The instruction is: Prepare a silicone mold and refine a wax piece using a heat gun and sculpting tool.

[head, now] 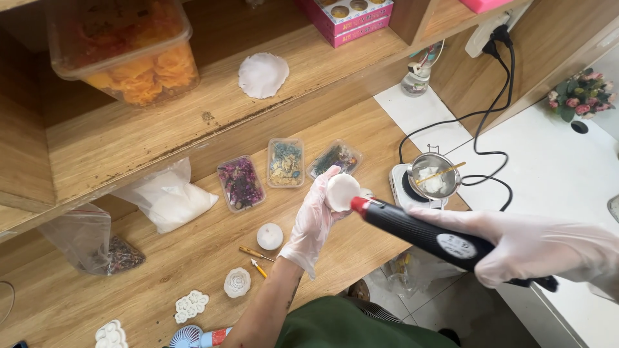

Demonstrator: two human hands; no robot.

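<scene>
My left hand (314, 219), in a thin clear glove, holds a small round white wax disc (342, 191) upright above the wooden table (193, 258). My right hand (535, 248), also gloved, grips a black heat tool (419, 232) with a red tip. The red tip sits right against the lower edge of the disc. Both hands hover near the table's right end, in front of a small hot plate (403, 187) carrying a metal pouring cup (433, 174) of white wax with a stick in it.
Three clear trays of dried flowers (285, 162) lie on the table. A bag of white flakes (169, 200), a white candle (269, 236), flower-shaped wax pieces (236, 282), small tools (256, 254) and a bag of dried buds (97, 248) lie left. A shelf (193, 109) above holds a tub and a white disc (263, 75).
</scene>
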